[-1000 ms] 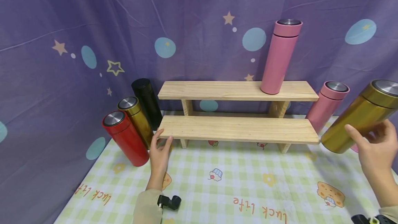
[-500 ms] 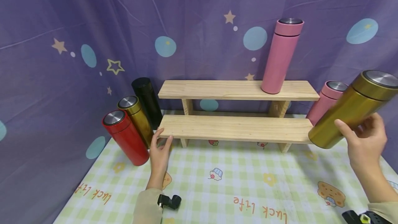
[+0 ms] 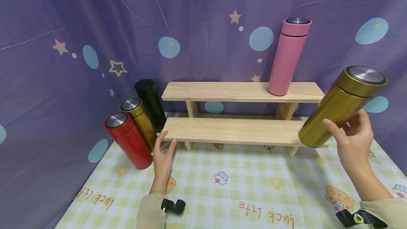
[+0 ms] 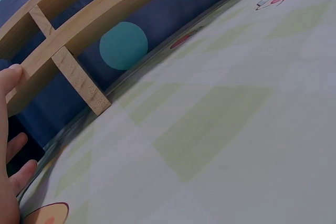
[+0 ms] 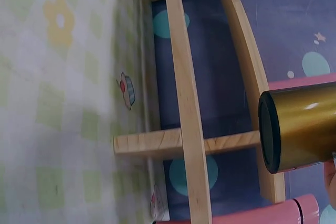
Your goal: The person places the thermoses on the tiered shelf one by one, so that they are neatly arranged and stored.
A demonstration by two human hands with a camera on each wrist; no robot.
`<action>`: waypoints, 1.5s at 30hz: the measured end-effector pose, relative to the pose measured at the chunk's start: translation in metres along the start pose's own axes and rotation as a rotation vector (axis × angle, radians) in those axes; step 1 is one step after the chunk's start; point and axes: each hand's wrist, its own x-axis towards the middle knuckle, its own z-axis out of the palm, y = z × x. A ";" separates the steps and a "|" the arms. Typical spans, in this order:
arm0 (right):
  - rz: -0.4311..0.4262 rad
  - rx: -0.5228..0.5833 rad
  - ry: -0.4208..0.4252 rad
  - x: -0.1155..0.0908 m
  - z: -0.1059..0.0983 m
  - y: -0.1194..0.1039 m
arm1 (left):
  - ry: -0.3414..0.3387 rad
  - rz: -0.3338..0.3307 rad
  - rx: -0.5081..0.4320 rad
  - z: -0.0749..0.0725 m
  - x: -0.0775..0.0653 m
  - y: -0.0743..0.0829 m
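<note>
My right hand (image 3: 356,144) grips a gold thermos bottle (image 3: 337,105) with a steel-topped lid, tilted in the head view and held in front of the right end of the two-tier wooden shelf (image 3: 235,130). In the right wrist view, the bottle's dark base (image 5: 270,132) faces the shelf; whether it touches the board I cannot tell. My left hand (image 3: 163,160) holds the lower tier's front left corner between thumb and finger; its other fingers (image 4: 23,177) hang below the board. On the upper tier, toward the right, stands a pink thermos bottle (image 3: 287,59).
Left of the shelf stand a red thermos bottle (image 3: 130,142), another gold one (image 3: 140,121) and a black one (image 3: 151,105). A second pink bottle (image 5: 262,214) shows near the shelf's right end in the right wrist view. A checked cloth (image 3: 248,186) covers the table; a purple curtain (image 3: 206,10) hangs behind.
My right hand has carried the gold bottle leftward and slightly up, from beside the shelf to its right end; it now hides the second pink bottle in the head view. My left hand stays put.
</note>
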 end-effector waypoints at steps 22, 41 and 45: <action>0.031 0.016 -0.034 0.001 0.035 0.008 | -0.007 -0.001 -0.002 0.000 0.000 0.000; 0.048 0.019 -0.071 0.001 0.079 0.015 | 0.005 0.021 -0.002 0.000 0.000 0.000; 0.067 -0.006 -0.081 -0.001 0.090 0.016 | 0.004 0.026 -0.003 0.000 -0.001 0.002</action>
